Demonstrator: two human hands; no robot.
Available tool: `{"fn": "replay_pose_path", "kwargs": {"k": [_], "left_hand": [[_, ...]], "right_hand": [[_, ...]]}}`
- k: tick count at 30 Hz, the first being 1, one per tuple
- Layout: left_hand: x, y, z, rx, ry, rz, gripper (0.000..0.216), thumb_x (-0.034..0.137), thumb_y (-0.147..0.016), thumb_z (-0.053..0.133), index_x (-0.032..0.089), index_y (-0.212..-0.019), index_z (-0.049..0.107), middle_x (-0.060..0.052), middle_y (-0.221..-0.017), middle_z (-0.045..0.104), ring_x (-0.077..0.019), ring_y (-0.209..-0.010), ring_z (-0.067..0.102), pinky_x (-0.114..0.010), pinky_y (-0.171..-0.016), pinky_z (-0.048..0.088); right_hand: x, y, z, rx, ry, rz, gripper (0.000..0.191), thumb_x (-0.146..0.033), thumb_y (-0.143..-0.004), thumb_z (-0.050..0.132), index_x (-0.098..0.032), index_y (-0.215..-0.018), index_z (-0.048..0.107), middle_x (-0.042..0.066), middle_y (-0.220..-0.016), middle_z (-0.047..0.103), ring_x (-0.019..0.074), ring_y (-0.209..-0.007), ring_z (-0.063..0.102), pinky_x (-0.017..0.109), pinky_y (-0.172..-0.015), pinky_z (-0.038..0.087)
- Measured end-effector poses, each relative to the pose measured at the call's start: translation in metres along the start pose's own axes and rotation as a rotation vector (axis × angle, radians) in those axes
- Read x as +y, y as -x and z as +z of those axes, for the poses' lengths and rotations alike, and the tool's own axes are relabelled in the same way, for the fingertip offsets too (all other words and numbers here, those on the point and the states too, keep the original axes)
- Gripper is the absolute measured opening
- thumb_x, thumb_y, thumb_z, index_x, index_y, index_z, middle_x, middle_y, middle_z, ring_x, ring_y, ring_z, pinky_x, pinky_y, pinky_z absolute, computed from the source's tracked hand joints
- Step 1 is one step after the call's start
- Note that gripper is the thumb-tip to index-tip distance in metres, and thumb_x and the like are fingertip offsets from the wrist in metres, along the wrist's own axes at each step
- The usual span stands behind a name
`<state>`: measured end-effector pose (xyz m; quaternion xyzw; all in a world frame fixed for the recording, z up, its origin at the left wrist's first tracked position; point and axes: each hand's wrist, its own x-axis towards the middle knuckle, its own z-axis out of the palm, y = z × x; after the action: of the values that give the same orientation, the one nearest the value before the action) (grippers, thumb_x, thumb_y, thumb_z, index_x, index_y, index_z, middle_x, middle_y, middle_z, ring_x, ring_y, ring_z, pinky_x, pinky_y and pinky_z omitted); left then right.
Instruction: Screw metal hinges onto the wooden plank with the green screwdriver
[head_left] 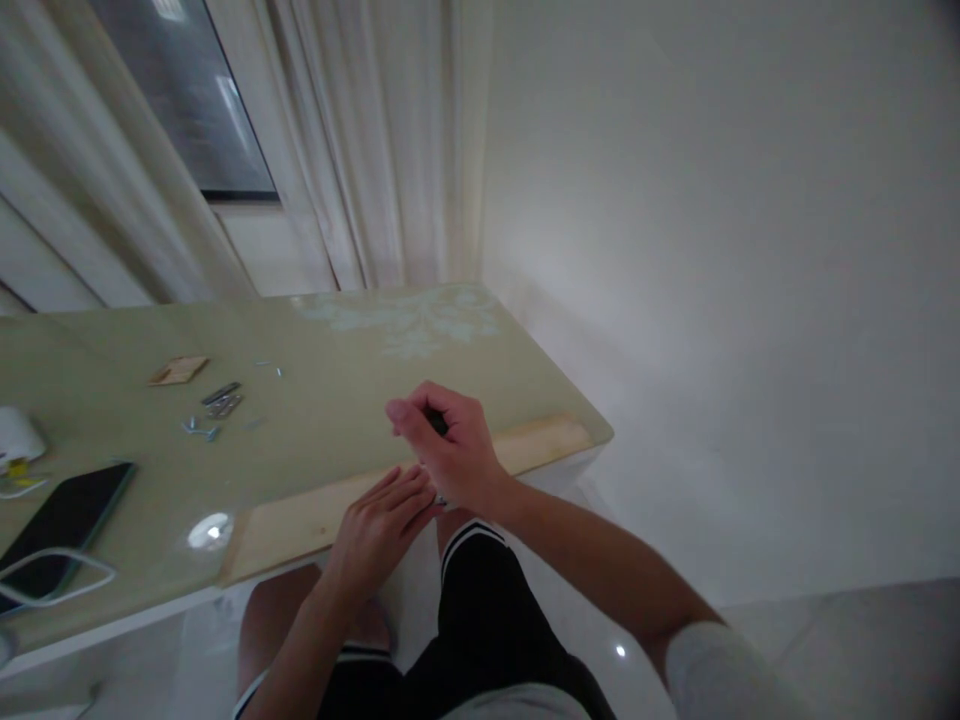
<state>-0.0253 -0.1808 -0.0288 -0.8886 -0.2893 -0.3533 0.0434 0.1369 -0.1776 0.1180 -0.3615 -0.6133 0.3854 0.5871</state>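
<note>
A long pale wooden board (292,525) lies along the near edge of the table. On its top rests my left hand (386,520), fingers stretched out and fairly flat. My right hand (457,440) is closed in a fist around a dark handle (436,420), apparently a screwdriver's, just above the board and close to my left fingertips. The tool's lower end is hidden by my hands. A small shiny metal piece (441,501) shows between the two hands at the board's near edge; its kind is unclear.
Left on the greenish tabletop (322,400) lie several small metal parts (223,400), loose screws (201,430) and a small wooden piece (178,370). A dark phone (71,515), a white cable (94,562) and a white object (19,435) sit farther left. A wall (712,300) rises right.
</note>
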Motion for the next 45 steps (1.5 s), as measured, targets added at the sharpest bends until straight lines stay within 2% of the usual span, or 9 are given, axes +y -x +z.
{"fn": "replay_pose_path", "kwargs": {"k": [4, 7, 11, 14, 17, 23, 29, 37, 45], "left_hand": [[0.001, -0.001, -0.002, 0.007, -0.002, 0.007, 0.028, 0.039, -0.108, 0.055, 0.024, -0.111, 0.078, -0.004, -0.113, 0.082, -0.023, -0.107, 0.079, -0.043, -0.107, 0.061], [0.0, -0.001, -0.002, 0.013, -0.021, 0.028, 0.025, 0.037, -0.107, 0.058, 0.022, -0.115, 0.076, -0.004, -0.118, 0.081, -0.0226, -0.109, 0.078, -0.043, -0.109, 0.06], [-0.001, -0.002, -0.002, 0.025, -0.019, 0.052, 0.024, 0.035, -0.107, 0.058, 0.022, -0.117, 0.076, -0.003, -0.122, 0.08, -0.0215, -0.113, 0.077, -0.041, -0.112, 0.058], [0.001, -0.003, -0.003, 0.04, -0.019, 0.047, 0.024, 0.035, -0.107, 0.059, 0.022, -0.117, 0.076, -0.003, -0.119, 0.081, -0.0217, -0.112, 0.077, -0.041, -0.112, 0.058], [0.003, -0.004, -0.005, 0.041, -0.022, 0.032, 0.024, 0.036, -0.107, 0.059, 0.023, -0.113, 0.077, -0.004, -0.115, 0.082, -0.0228, -0.111, 0.077, -0.042, -0.11, 0.059], [0.002, -0.004, -0.006, 0.021, 0.012, 0.002, 0.025, 0.037, -0.107, 0.058, 0.025, -0.111, 0.079, -0.003, -0.113, 0.082, -0.0232, -0.109, 0.078, -0.043, -0.109, 0.06], [0.001, -0.003, -0.005, 0.022, -0.002, 0.024, 0.026, 0.037, -0.107, 0.058, 0.021, -0.116, 0.077, -0.004, -0.117, 0.082, -0.0233, -0.113, 0.077, -0.044, -0.11, 0.06], [0.0, -0.002, -0.006, -0.025, 0.008, 0.001, 0.027, 0.039, -0.108, 0.057, 0.023, -0.118, 0.077, -0.003, -0.119, 0.081, -0.0229, -0.114, 0.077, -0.044, -0.112, 0.059], [0.0, -0.003, -0.005, -0.006, 0.028, -0.01, 0.024, 0.037, -0.105, 0.062, 0.025, -0.118, 0.078, -0.003, -0.118, 0.081, -0.0244, -0.116, 0.076, -0.045, -0.112, 0.059]], "right_hand": [[0.007, -0.004, -0.007, -0.287, -0.21, 0.066, 0.05, -0.063, -0.083, 0.078, -0.02, -0.067, 0.057, -0.007, -0.055, 0.046, 0.0073, -0.049, 0.037, 0.024, -0.047, 0.03], [0.008, -0.02, -0.018, -0.524, -0.261, 0.123, 0.044, -0.063, -0.091, 0.069, -0.021, -0.079, 0.06, -0.009, -0.052, 0.046, 0.0082, -0.043, 0.04, 0.023, -0.044, 0.032], [0.0, -0.019, -0.028, -0.282, 0.304, -0.051, 0.035, -0.045, -0.108, 0.041, -0.021, -0.092, 0.06, -0.004, -0.066, 0.059, 0.0107, -0.059, 0.058, 0.023, -0.06, 0.043], [0.001, -0.004, -0.032, 0.03, 0.861, -0.247, 0.036, -0.048, -0.106, 0.048, -0.02, -0.086, 0.059, 0.001, -0.073, 0.066, 0.0119, -0.063, 0.059, 0.025, -0.061, 0.039], [0.013, 0.011, -0.034, 0.121, 0.961, -0.468, 0.04, -0.057, -0.102, 0.057, -0.02, -0.087, 0.062, 0.0, -0.067, 0.065, 0.0118, -0.058, 0.058, 0.025, -0.059, 0.041], [0.03, 0.026, -0.038, 0.089, 0.899, -0.558, 0.035, -0.048, -0.101, 0.065, -0.021, -0.123, 0.066, 0.002, -0.077, 0.073, 0.0127, -0.061, 0.064, 0.026, -0.059, 0.046], [0.023, 0.023, -0.058, -0.187, 0.637, -0.459, 0.044, -0.042, -0.11, 0.046, -0.018, -0.148, 0.047, 0.008, -0.105, 0.076, 0.0121, -0.077, 0.069, 0.023, -0.073, 0.054], [0.018, 0.022, -0.055, -0.071, 0.874, -0.234, 0.034, -0.051, -0.099, 0.063, -0.022, -0.115, 0.056, -0.001, -0.077, 0.072, 0.0125, -0.058, 0.062, 0.024, -0.058, 0.041], [0.008, 0.011, -0.06, -0.395, 0.763, -0.379, 0.038, -0.034, -0.108, 0.049, -0.02, -0.142, 0.043, 0.015, -0.127, 0.07, 0.0215, -0.108, 0.071, 0.034, -0.089, 0.053]]}}
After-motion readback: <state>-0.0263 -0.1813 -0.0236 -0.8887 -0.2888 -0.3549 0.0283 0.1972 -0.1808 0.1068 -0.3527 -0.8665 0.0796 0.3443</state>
